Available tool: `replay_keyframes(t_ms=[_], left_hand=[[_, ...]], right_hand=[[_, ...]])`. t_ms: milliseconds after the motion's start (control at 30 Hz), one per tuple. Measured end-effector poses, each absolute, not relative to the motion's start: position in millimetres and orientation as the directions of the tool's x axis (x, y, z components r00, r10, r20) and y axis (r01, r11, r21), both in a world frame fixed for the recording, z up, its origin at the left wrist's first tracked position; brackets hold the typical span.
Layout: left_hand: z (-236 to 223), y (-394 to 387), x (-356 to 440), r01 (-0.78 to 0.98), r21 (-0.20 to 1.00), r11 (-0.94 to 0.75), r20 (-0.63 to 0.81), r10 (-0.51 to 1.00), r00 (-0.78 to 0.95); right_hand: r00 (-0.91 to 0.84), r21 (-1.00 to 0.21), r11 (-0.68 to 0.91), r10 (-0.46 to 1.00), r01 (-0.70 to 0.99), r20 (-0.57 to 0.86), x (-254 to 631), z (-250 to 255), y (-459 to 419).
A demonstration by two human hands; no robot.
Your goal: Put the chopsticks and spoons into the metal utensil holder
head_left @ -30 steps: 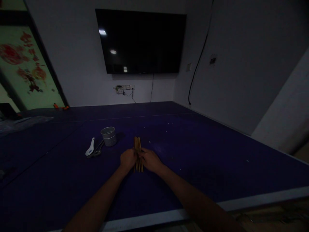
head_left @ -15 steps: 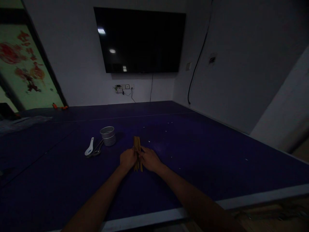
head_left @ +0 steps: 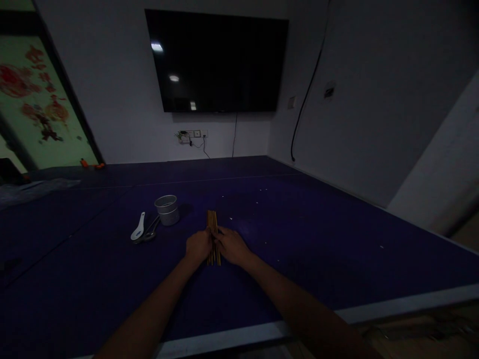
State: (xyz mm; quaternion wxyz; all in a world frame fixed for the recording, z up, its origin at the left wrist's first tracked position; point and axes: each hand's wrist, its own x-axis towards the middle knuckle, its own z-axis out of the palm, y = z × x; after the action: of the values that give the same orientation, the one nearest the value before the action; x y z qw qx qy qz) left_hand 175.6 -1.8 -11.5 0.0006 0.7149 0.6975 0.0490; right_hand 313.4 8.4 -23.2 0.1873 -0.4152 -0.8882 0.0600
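- Little has moved since a second ago: the view has shifted a touch, and both hands stay on the sticks.
- At far left, a pale door (head_left: pixel 67 107) with red decorations stands in a dark frame; a clear plastic sheet (head_left: pixel 41 192) and orange objects (head_left: pixel 91 164) lie near its foot.
- On the purple surface (head_left: pixel 318 254), a white spoon (head_left: pixel 138 230) lies beside metal spoons (head_left: pixel 151 234), just left of an upright metal cup (head_left: pixel 167 212).
- Near the middle, the left hand (head_left: pixel 198 245) has its fingers closed against the left side of the thin, yellowish-brown sticks (head_left: pixel 212 219), which lie between the hands, pointing away from the person.
- Behind hangs a dark television (head_left: pixel 220 65), with sockets (head_left: pixel 193 133) below.
- From the right, the right hand (head_left: pixel 232 246) has its fingers drawn in on the same sticks.
- White specks dot the surface farther right; a black cable (head_left: pixel 305 102) hangs along the grey wall (head_left: pixel 381 99).
- Hard to make out: a dark object cut off at the left edge, the fingertips and the middle of the sticks, covered by the hands, and dim clutter at lower right. How many sticks there are, I cannot tell.
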Motion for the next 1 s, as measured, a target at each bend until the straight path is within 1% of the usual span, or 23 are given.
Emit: replay_keyframes(t_ms=[300, 567, 767, 1000], left_hand=[[-8.9, -5.7, 178.9, 0.999, 0.041, -0.022, 0.022, 1.0, 0.021], [-10.2, -5.3, 177.7, 0.995, 0.104, -0.006, 0.022, 1.0, 0.004], [-10.7, -5.8, 178.5, 0.994, 0.113, 0.008, 0.063, 0.998, -0.016], [-9.6, -6.7, 179.6, 0.995, 0.097, -0.014, 0.079, 0.997, 0.006]], right_hand=[[-0.597, -0.237, 0.653, 0.756, 0.72, 0.27, 313.5, -27.3, 11.3], [-0.579, -0.258, 0.644, 0.763, 0.721, 0.287, 312.9, -25.9, 10.7], [-0.567, -0.322, 0.637, 0.771, 0.7, 0.29, 311.9, -22.1, 9.9], [-0.55, -0.29, 0.61, 0.791, 0.737, 0.268, 312.8, -24.3, 12.4]])
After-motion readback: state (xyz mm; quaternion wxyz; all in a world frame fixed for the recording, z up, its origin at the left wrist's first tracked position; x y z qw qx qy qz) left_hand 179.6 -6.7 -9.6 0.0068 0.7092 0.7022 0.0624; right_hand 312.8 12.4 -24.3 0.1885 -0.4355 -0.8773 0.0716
